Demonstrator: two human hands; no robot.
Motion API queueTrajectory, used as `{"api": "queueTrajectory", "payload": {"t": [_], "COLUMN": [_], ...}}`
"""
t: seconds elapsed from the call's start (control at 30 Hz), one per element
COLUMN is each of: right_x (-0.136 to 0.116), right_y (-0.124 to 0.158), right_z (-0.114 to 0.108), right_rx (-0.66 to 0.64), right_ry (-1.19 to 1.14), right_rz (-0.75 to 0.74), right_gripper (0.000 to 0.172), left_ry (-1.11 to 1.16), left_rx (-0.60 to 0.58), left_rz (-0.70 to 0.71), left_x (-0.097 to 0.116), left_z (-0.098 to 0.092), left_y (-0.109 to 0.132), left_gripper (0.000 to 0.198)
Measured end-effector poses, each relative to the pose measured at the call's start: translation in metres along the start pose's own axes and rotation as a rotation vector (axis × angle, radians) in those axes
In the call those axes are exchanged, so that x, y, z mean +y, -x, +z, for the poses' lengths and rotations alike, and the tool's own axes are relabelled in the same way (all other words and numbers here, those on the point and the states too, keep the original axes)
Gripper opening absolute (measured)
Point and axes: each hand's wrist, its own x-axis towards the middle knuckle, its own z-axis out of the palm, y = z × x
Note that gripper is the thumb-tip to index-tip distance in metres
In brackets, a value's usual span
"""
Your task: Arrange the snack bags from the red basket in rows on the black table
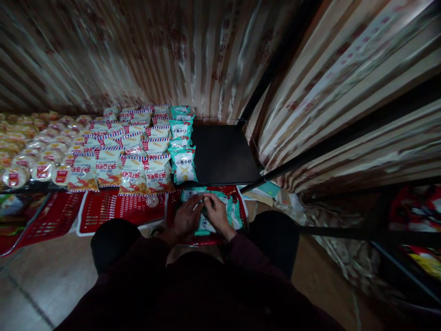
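My left hand (187,216) and my right hand (216,213) reach down together into a red basket (243,207) that holds teal snack bags (234,212). The fingers of both hands are curled round the top edge of one teal bag in the basket. Just beyond the basket runs a low black shelf (220,154). A row of the same teal bags (182,163) stands along the shelf's stocked part. To their left stand rows of white and red snack bags (144,172).
Two more red baskets (117,207) lie on the floor to the left. Round wrapped cakes (31,156) fill the shelf's far left. A striped curtain (155,55) hangs behind. A black rack (406,239) with packets stands at the right.
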Motion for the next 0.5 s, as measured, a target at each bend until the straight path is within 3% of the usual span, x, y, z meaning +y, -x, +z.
{"api": "queueTrajectory", "payload": {"t": [0.13,0.23,0.4,0.5], "right_x": [0.026,0.029,0.022,0.022], "right_y": [0.009,0.009,0.01,0.011], "right_z": [-0.005,-0.015,-0.027,-0.028], "right_rx": [-0.185,-0.372,-0.582,-0.603], "right_ry": [0.296,0.51,0.761,0.754], "right_rz": [0.082,0.144,0.19,0.219], "right_gripper": [0.028,0.03,0.034,0.035], "left_ry": [0.158,0.26,0.635,0.723], "left_rx": [-0.182,-0.295,-0.346,-0.312], "left_rz": [-0.281,-0.449,-0.943,-1.038], "left_x": [0.001,0.002,0.008,0.009], "left_z": [0.039,0.057,0.067,0.069], "left_y": [0.023,0.035,0.039,0.039], "left_gripper": [0.04,0.044,0.051,0.051]}}
